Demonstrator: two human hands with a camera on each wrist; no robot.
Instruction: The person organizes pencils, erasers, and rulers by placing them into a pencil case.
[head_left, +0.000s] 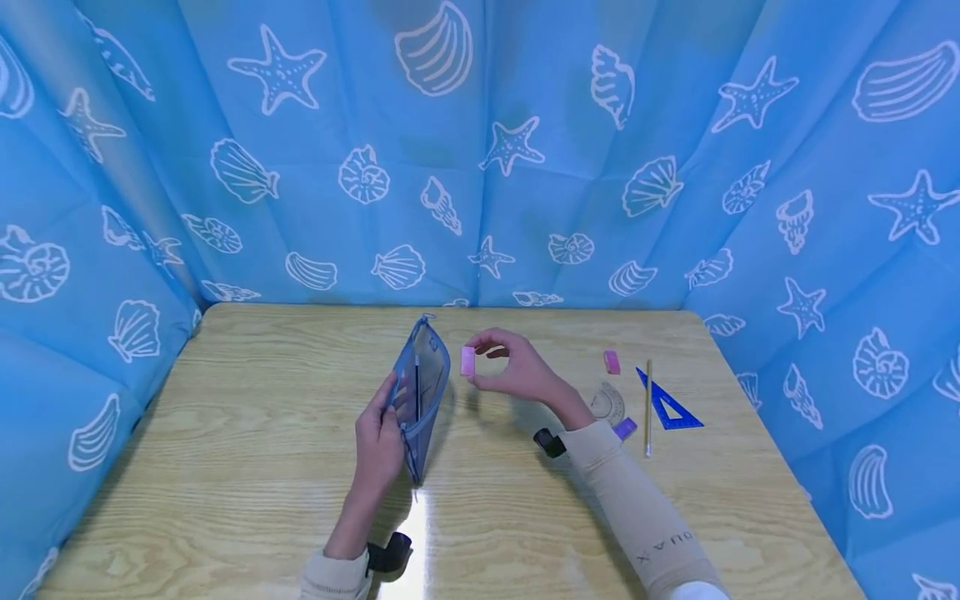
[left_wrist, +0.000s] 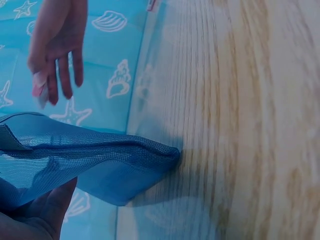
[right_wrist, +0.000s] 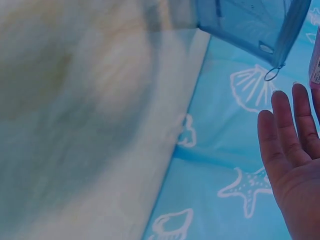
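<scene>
My left hand grips a blue mesh zipper pouch by its side, its mouth spread and facing up. Inside the pouch a dark pencil-like stick shows. Just right of the pouch, my right hand pinches a pink eraser between thumb and index finger, above the table. In the left wrist view the mesh of the pouch fills the lower left, with the right hand beyond it. The right wrist view has the right hand with its other fingers extended and the eraser cut by the frame edge.
On the right of the wooden table lie another pink eraser, a clear protractor, a purple eraser, a pencil and a blue set square. A blue shell-print curtain encloses the back and sides.
</scene>
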